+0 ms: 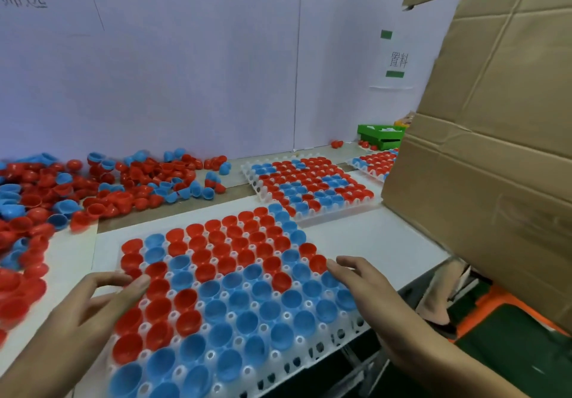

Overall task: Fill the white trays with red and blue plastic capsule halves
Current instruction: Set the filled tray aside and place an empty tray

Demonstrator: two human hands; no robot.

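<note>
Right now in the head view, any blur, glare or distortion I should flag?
Head view: the loose pile of red and blue plastic capsule halves at the left is motion-smeared; the near white plastic tray is fairly sharp; wide-angle bending shows at the brown cardboard box; lighting is even, no harsh glare; left hand and right hand are slightly soft.

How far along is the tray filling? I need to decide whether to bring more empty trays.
Done: the middle tray looks full of red and blue halves, and the far tray, partly hidden by cardboard, shows filled cells. In hand: the near tray also looks full; the left hand and right hand rest open at its sides. Left: a large loose pile of halves remains untrayed.
</note>
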